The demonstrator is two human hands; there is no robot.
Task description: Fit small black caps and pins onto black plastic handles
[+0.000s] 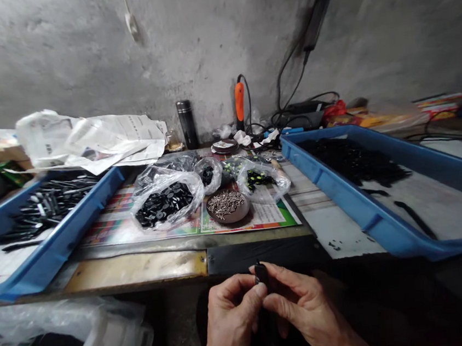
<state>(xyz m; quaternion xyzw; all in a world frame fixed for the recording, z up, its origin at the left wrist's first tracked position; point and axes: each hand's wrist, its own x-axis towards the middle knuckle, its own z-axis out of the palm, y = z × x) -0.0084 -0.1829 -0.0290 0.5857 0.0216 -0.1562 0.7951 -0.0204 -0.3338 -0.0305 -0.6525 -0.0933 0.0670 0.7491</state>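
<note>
Just in front of the table edge, my left hand (235, 313) and my right hand (300, 300) meet, both closed around a small black plastic part (261, 273). Its upper end shows between the thumbs and fingertips; the lower portion is hidden by the hands. Beyond them on the table stands a round dish (229, 217) of small silvery metal pins. A clear bag (195, 190) of black flat pieces lies left of the dish. To its right is another bag (283, 181) with black and yellow-green pieces, and a smaller bag (219, 177) sits behind.
Blue trays hold long black pieces: one left (63, 251), one right (368, 219). A white perforated basket (109, 345) sits low at left. Behind are a dark flask (187, 125), an orange-handled tool (239, 103) with a cord, and white paper sheets (115, 138).
</note>
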